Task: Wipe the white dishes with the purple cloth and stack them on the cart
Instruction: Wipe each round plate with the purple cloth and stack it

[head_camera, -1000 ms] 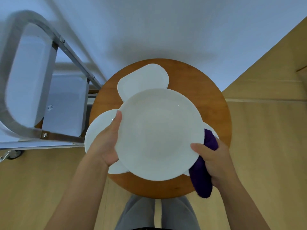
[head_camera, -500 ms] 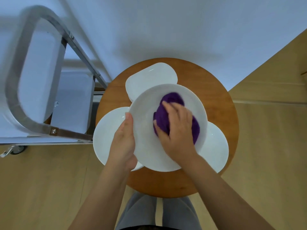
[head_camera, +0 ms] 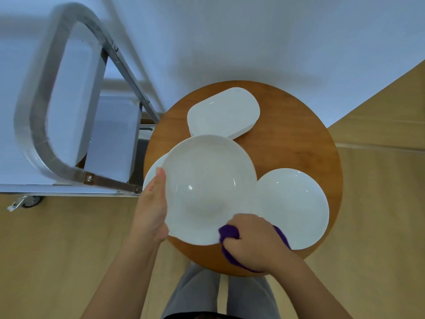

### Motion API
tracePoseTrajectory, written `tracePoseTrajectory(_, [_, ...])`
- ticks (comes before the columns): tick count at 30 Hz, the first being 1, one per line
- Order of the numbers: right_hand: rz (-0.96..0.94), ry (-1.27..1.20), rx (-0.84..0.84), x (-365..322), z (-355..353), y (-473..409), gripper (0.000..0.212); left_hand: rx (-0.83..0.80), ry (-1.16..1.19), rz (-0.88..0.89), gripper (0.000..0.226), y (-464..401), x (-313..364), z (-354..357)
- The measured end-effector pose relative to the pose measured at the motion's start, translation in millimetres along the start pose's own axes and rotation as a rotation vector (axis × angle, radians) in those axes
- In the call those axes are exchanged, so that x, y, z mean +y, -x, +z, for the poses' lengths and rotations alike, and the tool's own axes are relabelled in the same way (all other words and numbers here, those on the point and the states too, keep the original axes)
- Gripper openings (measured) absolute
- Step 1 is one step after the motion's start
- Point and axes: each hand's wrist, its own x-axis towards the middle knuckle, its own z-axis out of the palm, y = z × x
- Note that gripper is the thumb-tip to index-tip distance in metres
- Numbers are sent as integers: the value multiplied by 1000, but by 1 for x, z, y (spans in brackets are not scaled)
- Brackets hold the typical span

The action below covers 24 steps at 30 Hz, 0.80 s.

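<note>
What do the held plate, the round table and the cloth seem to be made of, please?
Held plate: probably glazed ceramic, white with sharp glossy highlights. Round table: apparently wood or veneer, brown with faint grain. Purple cloth: soft fabric, matte and bunched.

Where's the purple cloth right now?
In the head view, the purple cloth is bunched in the right hand at the near right rim of the held round plate, above the near edge of the round wooden table.
</note>
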Motion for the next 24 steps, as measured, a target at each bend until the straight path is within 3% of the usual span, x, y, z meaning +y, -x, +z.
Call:
tracePoseTrajectory(5, [281, 2, 180, 17, -13, 3, 22, 242, -13, -45, 46, -12, -16, -31])
tracePoseTrajectory(10, [434, -94, 339, 34, -20, 5, 12, 305, -32, -80, 52, -24, -24, -40])
tracePoseTrajectory(13, [476, -164, 368, 40, -15, 9, 16, 337, -105, -42, 36, -27, -31, -40])
tracePoseTrajectory(16, [479, -220, 394, 41, -9, 12, 17, 388, -344, 148, 27, -28, -33, -40])
tracePoseTrajectory(19, [473, -240, 391, 40, -3, 12, 19, 439, -663, 380, 40, -37, -38, -49])
tracePoseTrajectory(22, [457, -267, 384, 35, 2, 8, 20, 541, -792, 339, 44, -55, -40, -55])
tracePoseTrajectory(24, [445, -286, 399, 34, 4, 5, 19, 473, -862, 331, 45, -60, -45, -54])
